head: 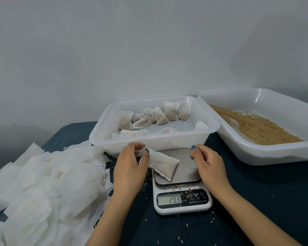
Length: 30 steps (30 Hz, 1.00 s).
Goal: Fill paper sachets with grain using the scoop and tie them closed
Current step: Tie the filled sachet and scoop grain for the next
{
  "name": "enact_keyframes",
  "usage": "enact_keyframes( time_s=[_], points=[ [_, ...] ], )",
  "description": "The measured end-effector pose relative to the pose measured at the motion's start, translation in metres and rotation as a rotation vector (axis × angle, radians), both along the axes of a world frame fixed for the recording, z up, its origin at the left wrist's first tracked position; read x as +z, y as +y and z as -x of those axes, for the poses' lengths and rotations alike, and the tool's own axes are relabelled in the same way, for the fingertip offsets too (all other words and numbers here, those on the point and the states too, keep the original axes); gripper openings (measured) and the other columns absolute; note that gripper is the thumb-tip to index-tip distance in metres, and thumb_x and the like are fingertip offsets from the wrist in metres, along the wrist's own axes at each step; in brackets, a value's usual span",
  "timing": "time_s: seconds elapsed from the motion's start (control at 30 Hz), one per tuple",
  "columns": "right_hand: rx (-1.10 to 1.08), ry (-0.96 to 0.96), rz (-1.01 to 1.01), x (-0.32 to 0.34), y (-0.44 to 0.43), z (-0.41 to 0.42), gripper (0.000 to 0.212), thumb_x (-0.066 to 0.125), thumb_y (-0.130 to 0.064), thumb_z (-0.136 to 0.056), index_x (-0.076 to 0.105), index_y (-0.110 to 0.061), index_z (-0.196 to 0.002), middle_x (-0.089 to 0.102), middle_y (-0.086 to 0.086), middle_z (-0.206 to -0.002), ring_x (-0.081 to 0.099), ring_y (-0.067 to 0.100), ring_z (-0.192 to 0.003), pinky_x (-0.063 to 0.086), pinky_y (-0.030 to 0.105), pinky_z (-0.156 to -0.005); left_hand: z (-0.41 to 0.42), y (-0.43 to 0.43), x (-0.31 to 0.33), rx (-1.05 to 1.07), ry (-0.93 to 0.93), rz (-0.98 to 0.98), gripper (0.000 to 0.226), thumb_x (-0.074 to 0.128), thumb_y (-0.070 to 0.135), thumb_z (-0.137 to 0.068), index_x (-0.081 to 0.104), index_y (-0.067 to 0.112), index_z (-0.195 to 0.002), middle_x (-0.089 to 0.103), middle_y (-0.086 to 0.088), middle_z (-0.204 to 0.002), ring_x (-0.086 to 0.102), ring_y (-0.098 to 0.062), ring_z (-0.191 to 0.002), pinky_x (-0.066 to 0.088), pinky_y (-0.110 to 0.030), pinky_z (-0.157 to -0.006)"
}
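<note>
A filled paper sachet (pixel 163 166) lies tilted across the left side of the platform of a white kitchen scale (pixel 182 201), whose display reads 29.3. My left hand (pixel 130 167) pinches the sachet's upper left end between thumb and fingers. My right hand (pixel 210 166) hovers over the platform's right edge with thumb and forefinger pinched together, as on the sachet's thin drawstring; the thread itself barely shows. Brown grain (pixel 260 128) fills the lower part of a white tray (pixel 267 151) at the right. A translucent shape half sunk in the grain may be the scoop (pixel 228 120).
Behind the scale stands a white tub (pixel 149 141) with several tied sachets in it. A loose heap of empty paper sachets (pixel 48 178) covers the table's left side. Stray grains dot the dark blue cloth (pixel 256 201). A pale wall rises close behind the trays.
</note>
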State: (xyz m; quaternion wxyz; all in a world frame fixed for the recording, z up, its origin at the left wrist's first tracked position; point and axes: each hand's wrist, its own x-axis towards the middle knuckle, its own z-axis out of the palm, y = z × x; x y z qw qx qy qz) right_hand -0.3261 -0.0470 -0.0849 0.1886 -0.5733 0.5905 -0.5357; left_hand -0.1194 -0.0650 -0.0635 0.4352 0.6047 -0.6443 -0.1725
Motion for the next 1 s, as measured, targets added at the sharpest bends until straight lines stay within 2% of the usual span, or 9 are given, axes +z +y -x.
enact_keyframes(
  time_s=[0.1,0.23,0.3,0.43,0.53,0.63,0.73,0.87,1.0],
  points=[
    [0.005,0.004,0.008,0.001,0.001,0.000,0.040,0.051,-0.021,-0.098,0.046,-0.026,-0.059,0.043,-0.011,-0.047,0.037,0.005,-0.047,0.027,0.024,-0.050,0.000,-0.001,-0.001,-0.008,-0.012,-0.026,0.020,0.055,0.035,-0.097,0.059,0.026,-0.114,0.063,0.014,-0.111,0.060,-0.006,-0.102,0.049,-0.030,-0.086],
    [0.000,-0.007,0.016,0.002,0.002,0.000,0.039,0.051,-0.022,-0.097,0.047,-0.025,-0.059,0.042,-0.009,-0.048,0.037,0.006,-0.047,0.028,0.029,-0.051,-0.001,-0.003,-0.004,-0.003,-0.087,-0.100,0.022,0.050,0.045,-0.098,0.052,0.024,-0.101,0.062,0.013,-0.090,0.057,-0.004,-0.081,0.039,-0.023,-0.063],
    [-0.001,-0.004,0.020,0.001,0.002,-0.001,0.038,0.051,-0.022,-0.097,0.047,-0.023,-0.059,0.041,-0.009,-0.048,0.036,0.006,-0.047,0.027,0.029,-0.051,0.000,-0.002,-0.004,-0.012,-0.097,-0.131,0.025,0.048,0.049,-0.097,0.048,0.024,-0.098,0.060,0.012,-0.084,0.056,-0.002,-0.074,0.035,-0.020,-0.057],
    [0.004,-0.012,0.034,0.001,0.002,-0.001,0.039,0.052,-0.018,-0.096,0.045,-0.022,-0.058,0.039,-0.009,-0.047,0.035,0.006,-0.047,0.028,0.022,-0.048,0.002,0.000,-0.003,-0.071,-0.037,-0.126,0.023,0.055,0.045,-0.096,0.044,0.026,-0.106,0.058,0.018,-0.092,0.055,0.002,-0.080,0.039,-0.020,-0.062],
    [0.006,-0.024,0.035,0.001,0.002,-0.001,0.039,0.052,-0.019,-0.096,0.046,-0.024,-0.058,0.040,-0.009,-0.047,0.035,0.006,-0.047,0.031,0.020,-0.049,0.005,0.003,0.000,-0.154,0.027,-0.032,0.021,0.064,0.032,-0.094,0.046,0.032,-0.104,0.060,0.016,-0.097,0.061,-0.005,-0.079,0.050,-0.028,-0.069],
    [0.001,-0.024,0.032,0.002,0.002,0.000,0.040,0.053,-0.017,-0.096,0.046,-0.023,-0.057,0.039,-0.008,-0.047,0.034,0.006,-0.047,0.027,0.022,-0.047,0.009,0.007,0.006,-0.317,0.078,0.129,0.033,0.070,0.021,-0.091,0.044,0.040,-0.097,0.059,0.019,-0.093,0.063,-0.014,-0.064,0.055,-0.033,-0.062],
    [0.005,-0.035,0.047,0.002,0.002,0.001,0.042,0.053,-0.017,-0.096,0.045,-0.027,-0.055,0.039,-0.009,-0.047,0.035,0.005,-0.047,0.028,0.021,-0.047,0.011,0.007,0.017,-0.419,0.160,0.234,0.041,0.070,0.009,-0.090,0.046,0.041,-0.094,0.059,0.020,-0.090,0.060,-0.006,-0.056,0.052,-0.022,-0.054],
    [0.011,-0.045,0.042,0.003,0.002,0.001,0.042,0.053,-0.017,-0.095,0.047,-0.029,-0.055,0.038,-0.010,-0.047,0.034,0.005,-0.047,0.026,0.021,-0.047,0.007,-0.011,0.047,-0.447,0.201,0.297,0.049,0.065,-0.004,-0.089,0.048,0.041,-0.095,0.061,0.023,-0.093,0.064,-0.005,-0.067,0.059,-0.038,-0.064],
    [0.020,-0.041,0.051,0.004,0.003,0.000,0.043,0.053,-0.016,-0.096,0.048,-0.031,-0.056,0.039,-0.010,-0.046,0.034,0.005,-0.046,0.024,0.021,-0.047,0.004,-0.045,0.088,-0.357,0.136,0.403,0.042,0.066,0.000,-0.090,0.050,0.039,-0.099,0.065,0.028,-0.093,0.063,0.003,-0.081,0.050,-0.014,-0.074]
  ],
)
